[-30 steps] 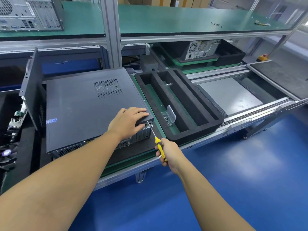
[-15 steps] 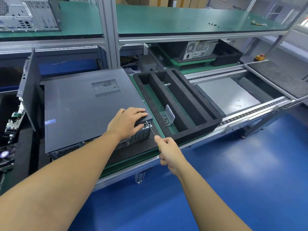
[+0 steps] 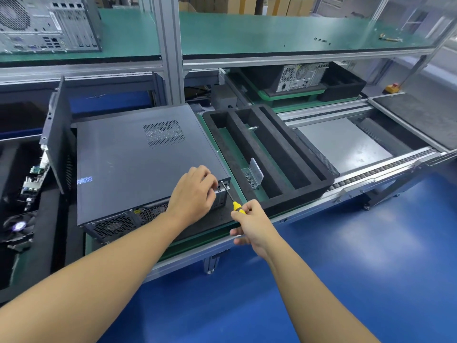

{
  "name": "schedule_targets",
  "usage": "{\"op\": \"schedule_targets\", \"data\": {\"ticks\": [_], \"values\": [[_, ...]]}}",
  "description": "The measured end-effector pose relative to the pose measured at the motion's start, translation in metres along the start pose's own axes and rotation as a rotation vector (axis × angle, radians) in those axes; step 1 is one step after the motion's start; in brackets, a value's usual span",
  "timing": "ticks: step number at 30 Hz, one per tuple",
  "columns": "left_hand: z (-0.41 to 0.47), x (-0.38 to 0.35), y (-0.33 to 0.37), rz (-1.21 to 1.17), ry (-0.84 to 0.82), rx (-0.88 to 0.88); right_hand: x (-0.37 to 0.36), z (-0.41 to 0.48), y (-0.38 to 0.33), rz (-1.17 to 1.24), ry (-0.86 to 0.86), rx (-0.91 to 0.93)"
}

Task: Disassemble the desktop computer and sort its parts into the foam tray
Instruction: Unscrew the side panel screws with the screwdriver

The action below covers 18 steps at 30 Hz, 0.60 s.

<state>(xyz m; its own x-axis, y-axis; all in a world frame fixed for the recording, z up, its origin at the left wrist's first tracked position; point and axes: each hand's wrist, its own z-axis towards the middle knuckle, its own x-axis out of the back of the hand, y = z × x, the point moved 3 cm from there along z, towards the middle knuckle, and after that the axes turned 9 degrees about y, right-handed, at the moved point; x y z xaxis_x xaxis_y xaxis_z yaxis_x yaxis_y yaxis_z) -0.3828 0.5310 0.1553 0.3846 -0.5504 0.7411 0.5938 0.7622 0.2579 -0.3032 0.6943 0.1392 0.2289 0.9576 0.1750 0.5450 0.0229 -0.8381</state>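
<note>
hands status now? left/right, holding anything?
Left hand: fingers curled on the rear corner of the computer case, bracing it.
Right hand: closed on the screwdriver, tip at the case's rear edge.

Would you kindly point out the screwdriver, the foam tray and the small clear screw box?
screwdriver (image 3: 238, 207): head view, yellow handle.
foam tray (image 3: 300, 154): head view, right wall.
screw box (image 3: 256, 168): head view, raised lid.

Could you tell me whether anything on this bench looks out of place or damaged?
Nothing looks damaged. Two small oddities: loose dark screws lie scattered on the upper shelf, and a detached panel stands on edge left of the computer.
</note>
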Motion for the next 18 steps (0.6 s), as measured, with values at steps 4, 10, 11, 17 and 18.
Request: {"op": "schedule_targets", "data": {"ticks": [4, 10, 11, 17, 18], "values": [[-0.009, -0.007, 0.016, -0.097, -0.200, 0.295, 0.000, -0.002, -0.008, -0.014, 0.001, 0.018], [-0.011, -0.029, 0.029, -0.955, -0.247, 1.489, 0.000, -0.004, -0.012, -0.045, 0.023, -0.148], [-0.010, -0.031, 0.030, -0.996, -0.232, 1.528, 0.000, -0.005, -0.011, -0.040, 0.015, -0.149], [-0.006, -0.034, 0.037, -1.152, -0.273, 1.554, 0.007, -0.002, -0.006, -0.055, 0.023, -0.015], [-0.005, -0.035, 0.038, -1.164, -0.283, 1.559, 0.008, -0.003, -0.005, -0.044, 0.017, -0.025]]}}
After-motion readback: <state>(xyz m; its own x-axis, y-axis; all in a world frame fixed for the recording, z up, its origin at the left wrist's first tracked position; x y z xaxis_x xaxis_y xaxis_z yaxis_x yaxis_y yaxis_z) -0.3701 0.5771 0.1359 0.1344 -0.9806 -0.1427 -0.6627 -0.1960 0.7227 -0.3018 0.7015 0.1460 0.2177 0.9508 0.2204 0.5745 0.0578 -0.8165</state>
